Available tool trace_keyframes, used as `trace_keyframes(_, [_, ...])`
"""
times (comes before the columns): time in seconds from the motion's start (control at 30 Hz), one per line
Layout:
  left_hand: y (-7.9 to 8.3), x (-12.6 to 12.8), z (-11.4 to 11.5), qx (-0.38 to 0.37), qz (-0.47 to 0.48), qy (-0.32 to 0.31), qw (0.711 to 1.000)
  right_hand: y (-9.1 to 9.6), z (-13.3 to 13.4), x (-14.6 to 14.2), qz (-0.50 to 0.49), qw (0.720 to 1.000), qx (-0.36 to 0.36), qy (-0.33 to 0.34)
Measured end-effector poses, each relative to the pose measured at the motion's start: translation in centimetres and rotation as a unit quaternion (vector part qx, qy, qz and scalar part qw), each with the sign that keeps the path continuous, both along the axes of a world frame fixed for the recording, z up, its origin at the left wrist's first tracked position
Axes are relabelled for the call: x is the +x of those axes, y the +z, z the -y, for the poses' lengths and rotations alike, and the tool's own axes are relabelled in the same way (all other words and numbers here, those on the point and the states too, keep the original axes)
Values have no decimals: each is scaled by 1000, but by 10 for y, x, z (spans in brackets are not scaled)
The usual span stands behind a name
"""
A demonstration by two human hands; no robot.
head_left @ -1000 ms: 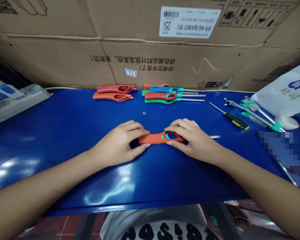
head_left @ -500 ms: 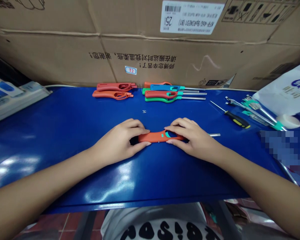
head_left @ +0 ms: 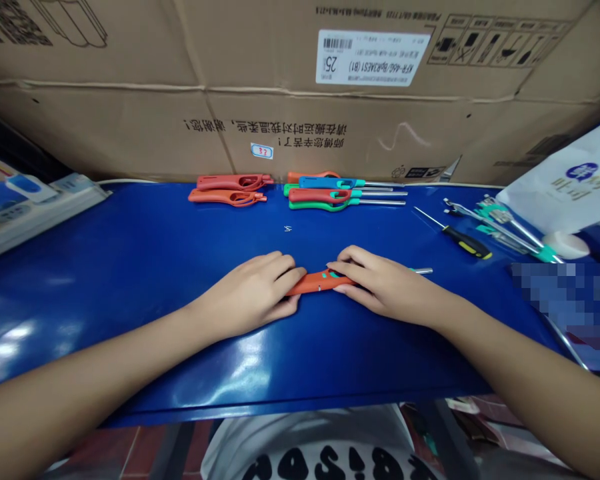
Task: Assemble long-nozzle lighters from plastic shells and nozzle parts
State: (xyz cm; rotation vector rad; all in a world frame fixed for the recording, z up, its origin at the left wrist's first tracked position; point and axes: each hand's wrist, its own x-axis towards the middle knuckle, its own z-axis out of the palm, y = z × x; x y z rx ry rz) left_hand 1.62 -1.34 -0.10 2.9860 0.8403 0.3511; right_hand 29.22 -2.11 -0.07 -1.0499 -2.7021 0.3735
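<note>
An orange long-nosed lighter (head_left: 313, 283) with a teal trigger lies on the blue table (head_left: 145, 267), its metal tube (head_left: 423, 271) sticking out to the right. My left hand (head_left: 253, 293) grips its left end, fingers curled over it. My right hand (head_left: 377, 283) presses down on its trigger part, fingers wrapped over the body. The lighter's middle is the only part showing between my hands.
At the back lie two orange lighter shells (head_left: 230, 189) and a pile of finished lighters (head_left: 337, 190). A black-and-yellow screwdriver (head_left: 457, 237) and metal tube parts (head_left: 505, 227) sit at right, by a white bag (head_left: 570, 180). Cardboard boxes (head_left: 280, 87) wall off the back. A power strip (head_left: 35, 203) is at left.
Both hands have closed in over the orange lighter, covering more of it. The view has tilted slightly; the hands stay in the same spot on the table.
</note>
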Motion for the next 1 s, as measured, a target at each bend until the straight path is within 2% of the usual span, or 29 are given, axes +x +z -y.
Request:
trace_keyframes(0.13, [1, 3, 3, -20, 22, -6, 1000, 5, 2, -2, 4, 1000, -8, 13])
trace_keyframes(0.37, [2, 6, 10, -104, 57, -34, 992, 5, 5, -3, 19, 998, 30, 58])
trace_keyframes(0.57, [0, 4, 2, -119, 67, -31, 990, 2, 2, -2, -20, 1000, 0, 15])
trace_keyframes(0.67, [2, -2, -5, -115, 66, -31, 991, 6, -2, 5, -17, 1000, 14, -15])
trace_keyframes(0.87, [8, -10, -12, -118, 68, -36, 990, 11, -5, 16, 18, 999, 33, -4])
trace_keyframes(1.0, [6, -11, -12, -142, 95, -36, 985, 10, -5, 15, 32, 999, 36, -18])
